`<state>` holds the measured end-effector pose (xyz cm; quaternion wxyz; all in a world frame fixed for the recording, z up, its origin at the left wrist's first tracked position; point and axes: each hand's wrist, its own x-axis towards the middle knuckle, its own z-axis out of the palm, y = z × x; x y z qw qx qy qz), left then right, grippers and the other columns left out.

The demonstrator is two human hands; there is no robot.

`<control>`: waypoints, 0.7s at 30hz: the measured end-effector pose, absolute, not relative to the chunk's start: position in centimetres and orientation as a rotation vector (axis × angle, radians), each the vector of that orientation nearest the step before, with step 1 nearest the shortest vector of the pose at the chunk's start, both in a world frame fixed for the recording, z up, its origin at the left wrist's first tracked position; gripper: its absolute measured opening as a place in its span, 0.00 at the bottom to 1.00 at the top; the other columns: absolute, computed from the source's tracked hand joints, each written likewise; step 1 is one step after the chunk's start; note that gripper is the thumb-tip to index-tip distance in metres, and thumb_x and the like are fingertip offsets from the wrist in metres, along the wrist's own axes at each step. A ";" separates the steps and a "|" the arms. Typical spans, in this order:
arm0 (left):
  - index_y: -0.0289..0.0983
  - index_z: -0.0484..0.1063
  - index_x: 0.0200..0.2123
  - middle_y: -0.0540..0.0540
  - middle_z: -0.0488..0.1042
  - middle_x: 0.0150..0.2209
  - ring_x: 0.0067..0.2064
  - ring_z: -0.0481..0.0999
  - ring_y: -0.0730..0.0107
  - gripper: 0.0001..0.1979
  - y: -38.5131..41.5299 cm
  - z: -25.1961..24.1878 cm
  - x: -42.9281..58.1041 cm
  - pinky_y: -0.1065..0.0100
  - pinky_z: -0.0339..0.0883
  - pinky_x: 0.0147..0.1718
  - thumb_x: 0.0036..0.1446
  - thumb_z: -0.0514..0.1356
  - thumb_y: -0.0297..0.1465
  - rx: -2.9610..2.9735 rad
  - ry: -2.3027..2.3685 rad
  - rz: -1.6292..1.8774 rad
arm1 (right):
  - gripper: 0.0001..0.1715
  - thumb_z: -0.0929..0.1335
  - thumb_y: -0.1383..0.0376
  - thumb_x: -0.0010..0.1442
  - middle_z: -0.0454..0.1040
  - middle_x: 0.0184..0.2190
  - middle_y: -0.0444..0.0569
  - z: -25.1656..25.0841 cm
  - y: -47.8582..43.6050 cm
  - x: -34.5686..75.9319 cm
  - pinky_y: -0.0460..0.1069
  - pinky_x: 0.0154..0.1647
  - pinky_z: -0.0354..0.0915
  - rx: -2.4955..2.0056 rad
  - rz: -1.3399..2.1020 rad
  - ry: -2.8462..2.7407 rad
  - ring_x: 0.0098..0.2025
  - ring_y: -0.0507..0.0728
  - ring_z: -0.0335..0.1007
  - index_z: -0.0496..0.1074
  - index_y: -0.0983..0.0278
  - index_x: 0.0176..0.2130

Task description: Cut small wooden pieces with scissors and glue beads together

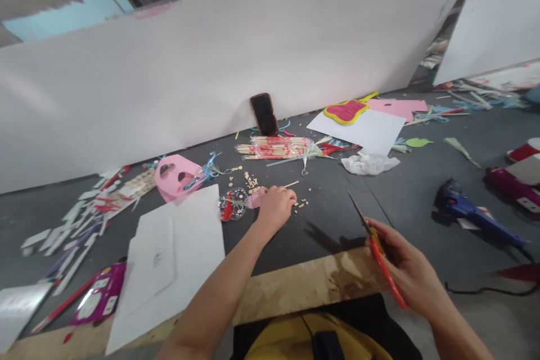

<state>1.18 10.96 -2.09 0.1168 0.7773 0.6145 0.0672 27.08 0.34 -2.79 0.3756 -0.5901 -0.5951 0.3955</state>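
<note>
Wrapped sticks (276, 148) lie at 12 o'clock from left hand (276, 204), bead container (220, 201) at 9. Right hand (405, 261) clamps red-handled scissors (379, 257), blades toward 11; pink piece (253, 201) projects at 9 from left hand, grip unclear.

Dark phone (265, 115) before white partition (169, 84).

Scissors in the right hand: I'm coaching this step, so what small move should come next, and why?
Perhaps bring the scissors toward the left hand: the right hand holds them well apart from the left, which is at a pink piece, with a thin stick showing beyond it.
</note>
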 end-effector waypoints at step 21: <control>0.47 0.75 0.40 0.50 0.77 0.44 0.47 0.71 0.62 0.13 12.6 -1.2 2.5 0.58 0.53 0.46 0.61 0.50 0.30 2.224 1.759 0.203 | 0.28 0.68 0.51 0.54 0.76 0.38 0.51 -2.1 0.9 26.3 0.48 0.37 0.70 -1.539 1.008 -1.473 0.38 0.57 0.74 0.70 0.62 0.50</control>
